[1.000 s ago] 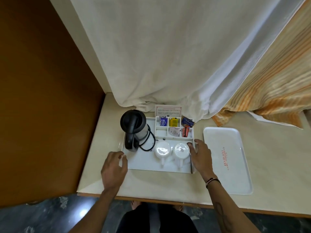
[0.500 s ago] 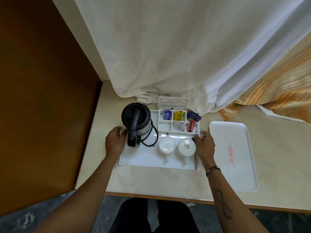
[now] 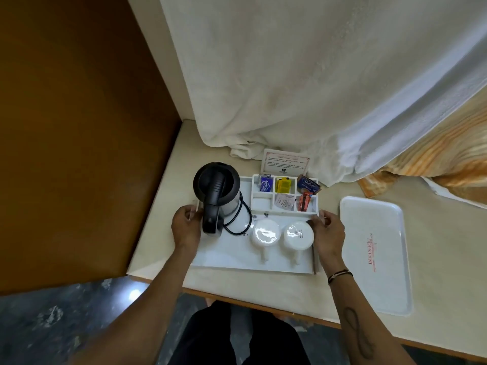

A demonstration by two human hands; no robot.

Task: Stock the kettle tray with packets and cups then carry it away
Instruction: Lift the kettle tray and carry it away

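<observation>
The kettle tray [image 3: 232, 262] sits on the cream counter [image 3: 163, 233], near its front left corner, and it looks fully stocked. Two white cups [image 3: 266, 233] stand upside down side by side in front of the divided box of packets [image 3: 283, 193], with the black kettle [image 3: 216, 191] at the left end and its cord [image 3: 238, 219] looped beside it.

The left hand [image 3: 185, 227] is closed on the tray's left edge just beside the kettle, and the right hand [image 3: 328, 233] is closed on the right edge next to the nearer cup. Both are clamped on the tray, well apart, one at each end.

I'd judge this a stiff but lopsided load. The kettle puts the weight on the left, so that hand will carry more. The cups are loose and breakable and the tray floor looks glossy, so any tilt could send them sliding. Holding at the two short ends and keeping it level seems the sound way.

Whether the tray has left the counter I cannot tell. The fingers under the edges are hidden, the card [image 3: 286, 164] behind the box is too small to read, and one compartment looks empty.
</observation>
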